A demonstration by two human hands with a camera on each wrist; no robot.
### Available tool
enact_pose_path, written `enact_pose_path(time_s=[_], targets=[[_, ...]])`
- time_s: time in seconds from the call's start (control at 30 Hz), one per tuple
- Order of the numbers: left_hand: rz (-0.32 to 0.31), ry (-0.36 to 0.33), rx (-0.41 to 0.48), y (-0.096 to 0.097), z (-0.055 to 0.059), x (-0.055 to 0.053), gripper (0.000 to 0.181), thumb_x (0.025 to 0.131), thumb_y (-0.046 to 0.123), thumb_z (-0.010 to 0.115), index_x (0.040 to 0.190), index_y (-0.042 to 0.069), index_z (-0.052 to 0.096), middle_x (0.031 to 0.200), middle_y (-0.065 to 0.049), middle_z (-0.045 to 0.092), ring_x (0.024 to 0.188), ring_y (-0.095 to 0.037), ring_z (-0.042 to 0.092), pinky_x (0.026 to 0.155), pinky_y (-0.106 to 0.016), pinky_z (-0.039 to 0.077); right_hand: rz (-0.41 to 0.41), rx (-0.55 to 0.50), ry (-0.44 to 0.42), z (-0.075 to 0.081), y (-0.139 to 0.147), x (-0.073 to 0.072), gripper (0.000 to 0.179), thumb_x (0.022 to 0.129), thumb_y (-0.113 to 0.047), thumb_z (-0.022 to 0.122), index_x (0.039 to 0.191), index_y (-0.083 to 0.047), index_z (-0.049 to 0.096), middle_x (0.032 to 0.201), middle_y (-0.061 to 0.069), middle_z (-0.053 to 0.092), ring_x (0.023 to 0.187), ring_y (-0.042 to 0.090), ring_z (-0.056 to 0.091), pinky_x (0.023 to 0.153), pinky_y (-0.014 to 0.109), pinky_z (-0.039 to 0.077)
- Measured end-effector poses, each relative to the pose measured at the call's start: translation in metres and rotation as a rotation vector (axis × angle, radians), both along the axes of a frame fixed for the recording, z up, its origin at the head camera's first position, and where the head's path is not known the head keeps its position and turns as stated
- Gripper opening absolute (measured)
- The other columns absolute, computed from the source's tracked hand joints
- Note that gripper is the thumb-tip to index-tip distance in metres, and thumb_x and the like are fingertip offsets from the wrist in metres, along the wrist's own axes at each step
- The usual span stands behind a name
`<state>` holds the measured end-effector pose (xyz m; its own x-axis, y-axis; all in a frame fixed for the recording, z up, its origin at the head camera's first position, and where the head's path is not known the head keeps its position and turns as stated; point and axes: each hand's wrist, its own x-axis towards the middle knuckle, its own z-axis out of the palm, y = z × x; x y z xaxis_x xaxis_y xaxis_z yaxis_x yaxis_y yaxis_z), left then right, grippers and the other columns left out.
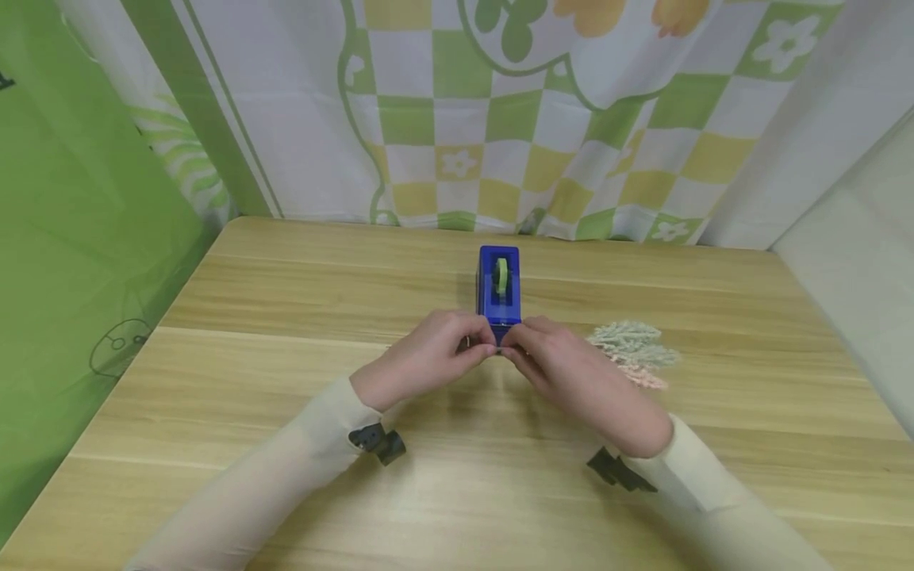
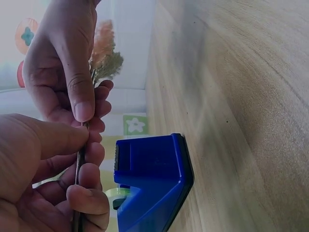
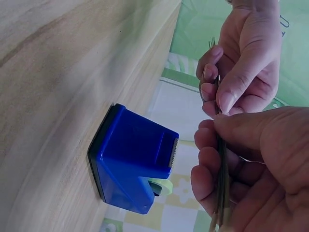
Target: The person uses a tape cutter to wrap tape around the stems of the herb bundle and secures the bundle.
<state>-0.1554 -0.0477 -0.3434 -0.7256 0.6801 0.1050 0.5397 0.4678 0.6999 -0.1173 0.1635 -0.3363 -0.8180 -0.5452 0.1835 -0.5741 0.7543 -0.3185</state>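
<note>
A bundle of thin, dark dried-flower stems runs sideways between the two hands. My left hand pinches its left part between thumb and curled fingers, and the thin stem ends stick out past that hand in the right wrist view. Close beside it, my right hand grips the same bundle, thumb tips nearly meeting. Beyond the right hand spread fluffy grey-green plumes and pink plumes. Just past the fingertips stands a blue tape dispenser, its toothed cutter facing the hands.
A yellow-green tape roll sits in the dispenser. The wooden table carries it. Behind the far edge hangs a checked curtain, with green cloth at the left. Dark straps circle both sleeves.
</note>
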Motion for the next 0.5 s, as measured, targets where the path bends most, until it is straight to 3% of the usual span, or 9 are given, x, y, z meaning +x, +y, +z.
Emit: enact_pose_path(time_s=[0.27, 0.5], targets=[[-0.008, -0.003, 0.000, -0.0002, -0.0011, -0.0019, 0.018, 0.105, 0.016, 0.064, 0.100, 0.004, 0.077, 0.091, -0.004, 0.073, 0.079, -0.009, 0.059, 0.070, -0.021, 0.050, -0.015, -0.004, -0.008, -0.0003, 0.0012, 0.0001, 0.007, 0.103, -0.014, 0.066, 0.100, -0.008, 0.070, 0.094, 0.002, 0.070, 0.081, 0.011, 0.060, 0.073, 0.029, 0.055], [-0.009, 0.001, 0.008, 0.0005, -0.0018, -0.0014, 0.016, 0.105, 0.016, 0.064, 0.098, 0.006, 0.075, 0.090, -0.003, 0.072, 0.078, -0.009, 0.058, 0.069, -0.021, 0.049, -0.003, -0.006, 0.055, -0.0015, 0.0023, 0.0015, 0.006, 0.101, -0.013, 0.070, 0.098, -0.008, 0.072, 0.095, 0.002, 0.072, 0.082, 0.011, 0.062, 0.072, 0.030, 0.057]])
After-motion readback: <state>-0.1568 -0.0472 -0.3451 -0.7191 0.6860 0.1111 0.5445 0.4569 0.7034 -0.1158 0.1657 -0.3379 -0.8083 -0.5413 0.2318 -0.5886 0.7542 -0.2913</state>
